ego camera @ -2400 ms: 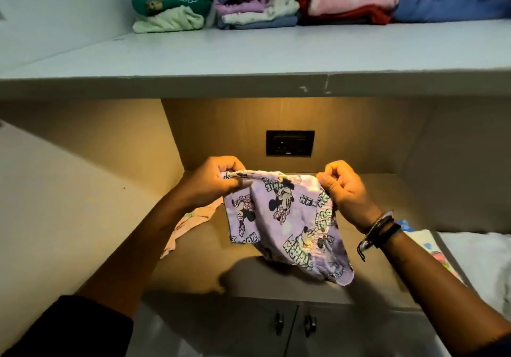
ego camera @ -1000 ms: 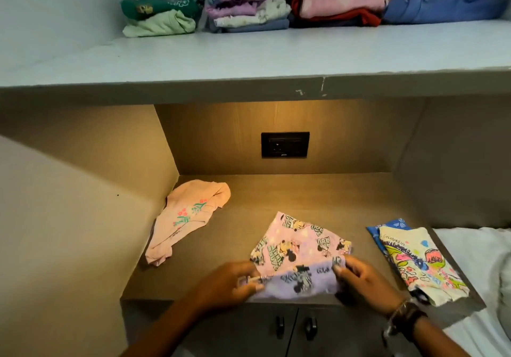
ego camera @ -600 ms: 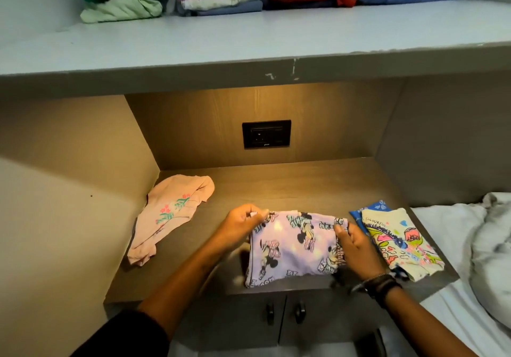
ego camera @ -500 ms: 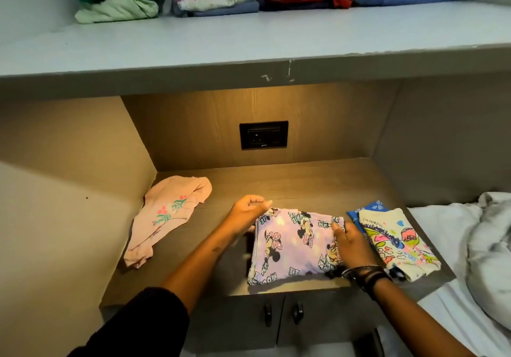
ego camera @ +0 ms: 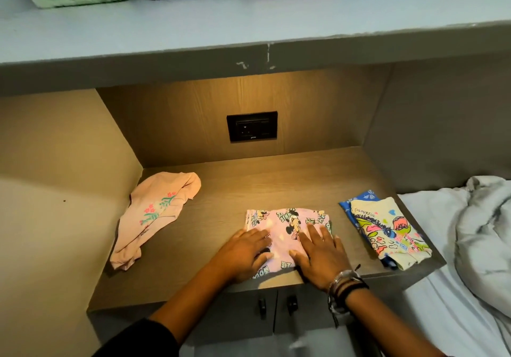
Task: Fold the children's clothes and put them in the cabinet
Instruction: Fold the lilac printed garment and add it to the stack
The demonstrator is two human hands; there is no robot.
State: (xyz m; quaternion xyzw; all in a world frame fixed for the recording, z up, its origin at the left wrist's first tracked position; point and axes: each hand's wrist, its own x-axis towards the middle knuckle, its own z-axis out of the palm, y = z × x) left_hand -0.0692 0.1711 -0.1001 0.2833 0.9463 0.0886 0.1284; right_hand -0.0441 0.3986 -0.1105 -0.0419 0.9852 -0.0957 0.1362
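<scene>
Since half a second ago both hands have left the far edge of the garment and now lie flat on top of it, and the cloth shows a pink face where a lilac one showed before. The left hand [ego camera: 243, 254] and the right hand [ego camera: 320, 260] press side by side on the near half of the folded pink cotton children's garment with cartoon-mouse print [ego camera: 287, 222], their fingers [ego camera: 315, 233] straight and spread, released and grasping nothing. The garment is a compact rectangle with layered edges showing at its left side; it sits on the brown wooden bench [ego camera: 221, 218], at the middle of the front edge. Well apart to its left lies an unfolded peach top with a flower print [ego camera: 157, 212]. Near on the right is a folded cream garment with a bright print [ego camera: 387, 232], which lies on a blue one [ego camera: 356, 200]. Dark and pale bands [ego camera: 345, 282] circle the right wrist.
</scene>
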